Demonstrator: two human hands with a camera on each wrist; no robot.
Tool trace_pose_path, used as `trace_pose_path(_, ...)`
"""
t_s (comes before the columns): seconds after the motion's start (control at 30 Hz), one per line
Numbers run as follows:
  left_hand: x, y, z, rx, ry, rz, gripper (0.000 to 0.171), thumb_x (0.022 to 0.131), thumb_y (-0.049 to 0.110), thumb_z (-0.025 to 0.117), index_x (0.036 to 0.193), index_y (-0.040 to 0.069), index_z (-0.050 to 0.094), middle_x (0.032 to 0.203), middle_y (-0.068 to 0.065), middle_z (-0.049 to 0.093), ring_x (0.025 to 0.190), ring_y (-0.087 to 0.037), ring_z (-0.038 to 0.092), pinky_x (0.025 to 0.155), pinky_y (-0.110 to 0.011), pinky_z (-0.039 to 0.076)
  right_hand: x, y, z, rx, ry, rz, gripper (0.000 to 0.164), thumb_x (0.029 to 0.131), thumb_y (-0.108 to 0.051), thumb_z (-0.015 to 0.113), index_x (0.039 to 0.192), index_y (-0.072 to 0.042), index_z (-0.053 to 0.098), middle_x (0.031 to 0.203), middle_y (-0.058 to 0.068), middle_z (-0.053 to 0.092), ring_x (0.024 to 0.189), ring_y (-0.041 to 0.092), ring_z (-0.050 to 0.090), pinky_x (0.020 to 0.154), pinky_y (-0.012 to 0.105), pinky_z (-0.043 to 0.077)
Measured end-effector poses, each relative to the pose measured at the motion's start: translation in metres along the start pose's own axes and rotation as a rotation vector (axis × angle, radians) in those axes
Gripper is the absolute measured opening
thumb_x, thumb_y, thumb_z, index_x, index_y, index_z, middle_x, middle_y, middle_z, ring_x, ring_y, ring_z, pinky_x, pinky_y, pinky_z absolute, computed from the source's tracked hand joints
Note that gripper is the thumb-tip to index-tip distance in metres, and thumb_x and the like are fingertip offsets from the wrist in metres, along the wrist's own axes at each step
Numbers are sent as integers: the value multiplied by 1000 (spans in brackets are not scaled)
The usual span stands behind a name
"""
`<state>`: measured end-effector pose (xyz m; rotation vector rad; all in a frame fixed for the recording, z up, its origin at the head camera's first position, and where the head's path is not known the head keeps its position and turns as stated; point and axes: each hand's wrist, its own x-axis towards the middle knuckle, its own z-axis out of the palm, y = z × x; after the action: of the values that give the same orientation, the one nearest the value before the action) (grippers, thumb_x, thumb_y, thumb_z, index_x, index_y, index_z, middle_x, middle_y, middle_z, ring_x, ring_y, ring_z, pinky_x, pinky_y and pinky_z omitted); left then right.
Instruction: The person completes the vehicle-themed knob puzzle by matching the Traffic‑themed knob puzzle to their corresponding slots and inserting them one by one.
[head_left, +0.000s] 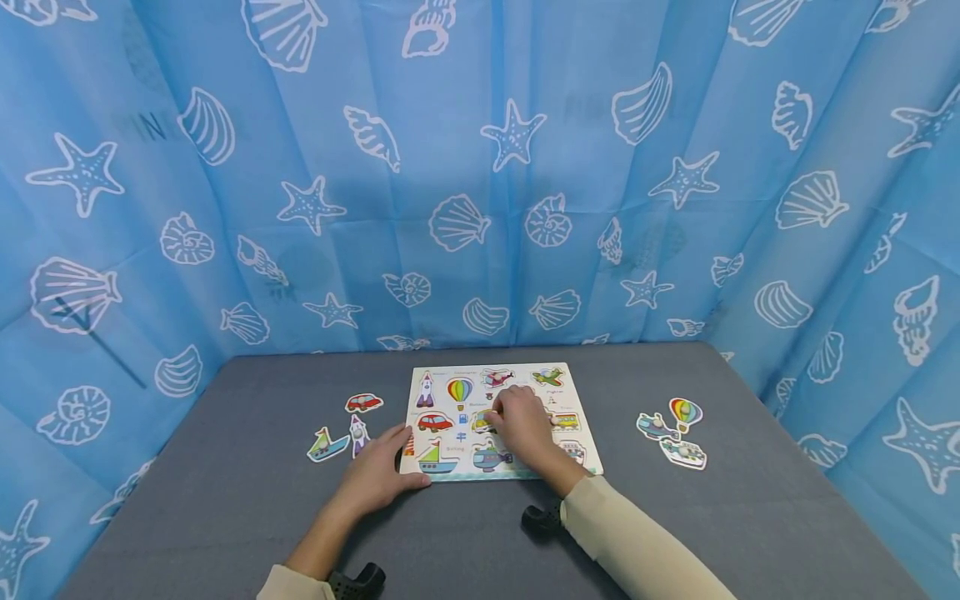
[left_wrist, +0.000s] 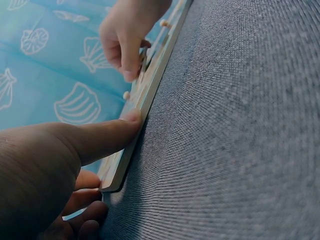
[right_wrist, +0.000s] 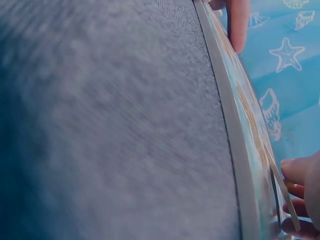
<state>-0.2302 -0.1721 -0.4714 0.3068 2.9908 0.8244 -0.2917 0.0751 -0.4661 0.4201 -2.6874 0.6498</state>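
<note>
A wooden peg puzzle board [head_left: 450, 375] with printed vehicles lies on the table. My left hand [head_left: 378, 475] grips its near left corner, the thumb on the near edge and the fingers at the left side, as the left wrist view [left_wrist: 45, 165] shows too. Over the board's middle, my right hand [head_left: 525, 425] pinches a thin puzzle piece [right_wrist: 284, 192], tilted against the board; its picture is mostly hidden by the fingers. Beside the fingers shows a yellow-green vehicle picture [head_left: 481, 420]. Small wooden knobs [left_wrist: 126, 95] stick up from the board.
Left of the board lie a red car piece [head_left: 363, 402], a sailboat piece [head_left: 327, 446] and a rocket piece [head_left: 359, 433]. At right are a balloon piece [head_left: 686, 411], a blue aircraft piece [head_left: 656, 427] and a ship piece [head_left: 683, 453]. A shell-print curtain [head_left: 465, 275] hangs behind the grey table [head_left: 465, 542].
</note>
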Motion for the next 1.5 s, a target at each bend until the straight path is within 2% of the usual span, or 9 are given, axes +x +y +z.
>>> trace_pose_path(0.2, 0, 0, 0, -11, -5, 5, 87, 74, 46, 82, 142, 3, 49, 144, -15, 46, 128, -39, 45, 99, -56, 38, 0, -1, 5, 15, 30, -30, 26, 80, -22, 80, 69, -16, 58, 70, -5, 53, 73, 19, 50, 70, 37, 42)
trace_pose_path(0.4, 0, 0, -2, -8, -1, 0, 87, 74, 46, 82, 142, 4, 49, 144, -15, 46, 128, -39, 45, 99, -57, 37, 1, -4, 2, 23, 10, -27, 25, 81, -23, 79, 69, -16, 59, 70, -5, 53, 74, 19, 50, 72, 38, 41)
trace_pose_path(0.77, -2, -1, -5, -9, 10, 12, 86, 73, 45, 83, 141, 2, 50, 143, -17, 47, 127, -41, 46, 98, -57, 38, -5, -5, -2, 43, -11, -61, 12, 80, -15, 77, 75, -11, 67, 82, 1, 59, 80, 23, 53, 73, 41, 43)
trace_pose_path(0.93, -2, -2, -5, 1, 12, 14, 87, 73, 45, 83, 141, 2, 50, 143, -17, 47, 127, -41, 46, 98, -57, 37, -6, -4, -1, 29, -22, -94, 8, 81, -16, 75, 80, -10, 70, 87, 3, 61, 86, 26, 55, 78, 45, 44)
trace_pose_path(1.17, 0, -2, -3, 4, 7, 0, 87, 74, 46, 82, 142, 3, 50, 144, -16, 47, 128, -39, 45, 100, -56, 37, -11, -2, -11, 87, -99, -118, 19, 80, -14, 76, 97, -6, 72, 97, 7, 64, 97, 30, 55, 83, 50, 43)
trace_pose_path(1.3, 1, -2, -1, -3, 2, -1, 87, 73, 46, 82, 141, 3, 50, 143, -16, 47, 128, -39, 45, 100, -56, 37, -12, 1, -18, 149, -166, -91, 27, 83, -13, 75, 107, -3, 70, 109, 11, 65, 109, 33, 55, 94, 50, 41)
trace_pose_path(1.5, 0, 0, -1, 2, -1, -9, 88, 73, 47, 82, 142, 4, 49, 144, -16, 46, 128, -39, 45, 99, -57, 37, -21, 11, -34, 192, -178, -80, 27, 85, -10, 73, 109, 0, 68, 115, 14, 64, 113, 34, 56, 97, 49, 41)
